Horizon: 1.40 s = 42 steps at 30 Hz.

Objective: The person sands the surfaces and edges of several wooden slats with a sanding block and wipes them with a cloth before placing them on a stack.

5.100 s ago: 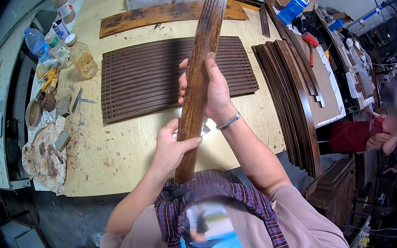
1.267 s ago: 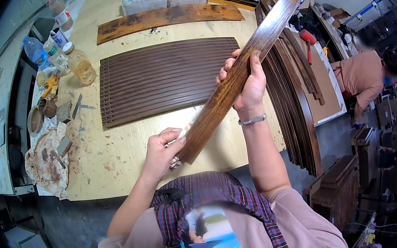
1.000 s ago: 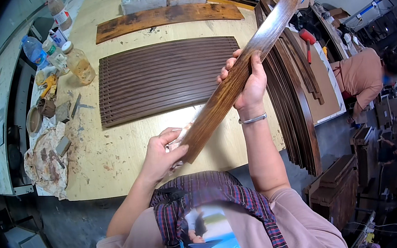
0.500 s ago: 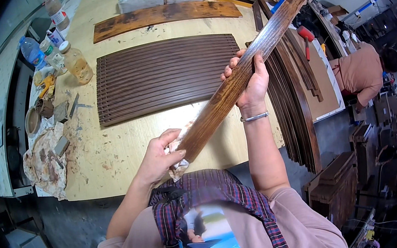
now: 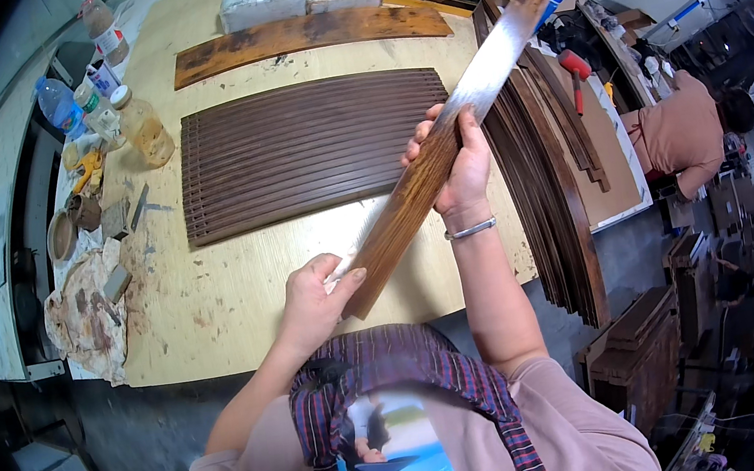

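A long dark-brown wooden board [image 5: 411,204] slants in the air over the near part of the table, its far end up to the right and shiny with reflected light. My right hand [image 5: 461,167] wraps round the board near its middle, thumb on one edge and fingertips on the other. At the low near end, my left hand [image 5: 317,299] is closed on a whitish cloth [image 5: 335,274], pressing it along the board's left edge. Most of that cloth is hidden by the hand and the board. Beneath and beyond lies a row of dark slats [image 5: 308,144] set side by side.
Dark strips [image 5: 544,204] are stacked along the table's right side, near a red mallet [image 5: 576,76]. Another brown board [image 5: 313,37] lies farther back. Bottles and a jar [image 5: 144,128] stand left, above a stained rag [image 5: 87,312]. A co-worker [image 5: 683,133] bends at the right.
The board has shifted slightly left and turned a little. My left hand has slid up beside its near end, and less of the cloth shows. My right hand keeps its grip.
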Available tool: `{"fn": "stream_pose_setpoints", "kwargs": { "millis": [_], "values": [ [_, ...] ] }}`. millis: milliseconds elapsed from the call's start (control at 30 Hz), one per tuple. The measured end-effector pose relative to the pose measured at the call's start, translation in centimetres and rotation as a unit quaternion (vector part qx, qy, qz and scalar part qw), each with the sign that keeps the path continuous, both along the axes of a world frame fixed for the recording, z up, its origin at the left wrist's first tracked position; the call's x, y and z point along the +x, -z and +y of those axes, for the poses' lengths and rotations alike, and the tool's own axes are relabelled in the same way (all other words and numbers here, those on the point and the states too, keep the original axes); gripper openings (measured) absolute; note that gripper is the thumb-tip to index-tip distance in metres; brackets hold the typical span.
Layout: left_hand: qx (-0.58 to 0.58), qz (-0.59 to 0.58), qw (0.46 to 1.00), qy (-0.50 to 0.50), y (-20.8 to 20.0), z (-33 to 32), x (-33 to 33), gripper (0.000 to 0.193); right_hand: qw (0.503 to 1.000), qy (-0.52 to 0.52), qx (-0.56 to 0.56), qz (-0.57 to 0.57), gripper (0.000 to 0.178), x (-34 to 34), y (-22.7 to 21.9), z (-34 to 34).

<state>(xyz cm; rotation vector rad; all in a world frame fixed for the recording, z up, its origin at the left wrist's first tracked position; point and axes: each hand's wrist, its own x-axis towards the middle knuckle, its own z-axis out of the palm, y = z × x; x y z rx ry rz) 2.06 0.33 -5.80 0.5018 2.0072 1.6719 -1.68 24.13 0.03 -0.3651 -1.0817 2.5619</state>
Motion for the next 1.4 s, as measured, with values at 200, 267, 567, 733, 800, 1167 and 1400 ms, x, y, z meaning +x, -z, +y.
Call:
{"fn": "stream_pose_setpoints", "kwargs": {
  "millis": [200,267,567,733,800,1167,1400],
  "values": [
    [0.021,0.017,0.996,-0.090,0.5,-0.6,-2.9,0.015,0.989,-0.096,0.068,-0.090,0.048,-0.2,0.5,0.8],
    [0.056,0.102,0.986,-0.121,-2.3,-0.3,-3.2,0.021,0.969,-0.174,0.109,-0.141,0.055,-0.5,1.2,0.5],
    [-0.192,0.607,0.768,0.070,-2.0,4.7,-4.9,0.053,0.863,-0.424,0.128,-0.242,0.054,6.5,6.3,-2.5],
    [-0.118,0.529,0.833,-0.111,0.6,-1.9,-13.6,0.036,0.849,-0.457,0.166,-0.209,0.058,13.1,3.2,-1.5],
    [-0.116,0.358,0.903,-0.208,3.6,-7.6,-18.0,0.034,0.852,-0.438,0.248,-0.144,0.058,15.2,4.6,-1.5],
    [-0.196,0.575,0.733,0.305,-5.2,5.4,-1.4,0.056,0.763,-0.387,0.505,-0.115,0.023,12.2,5.4,-3.6],
    [-0.403,0.351,0.732,0.422,-2.9,2.3,-2.0,0.018,0.690,-0.392,0.606,-0.055,0.026,14.0,4.5,-3.0]
  ]
}}
